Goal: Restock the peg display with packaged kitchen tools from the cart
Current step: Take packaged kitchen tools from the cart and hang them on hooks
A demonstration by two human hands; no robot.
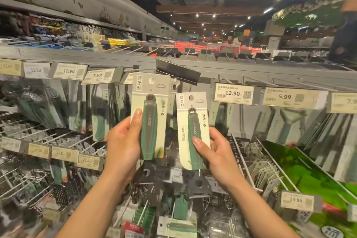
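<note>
1. Risk: either card's hang hole could miss its peg behind the flipped-up label holder [176, 72] and drop, since neither hand was free.
2. Left hand [123, 141] gripped left package [149, 114], raised before the pegs.
3. Right hand [218, 152] gripped right package [193, 131], slightly lower.

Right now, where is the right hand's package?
Head view, right of centre: that package is beside the other package in the left hand, left of the nearest 12.90 tag.

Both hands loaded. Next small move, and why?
Probably hang the left package, gripped by the left hand, beneath the flipped-up black tag holder: its top reaches that height; the right package in the right hand sits lower.
</note>
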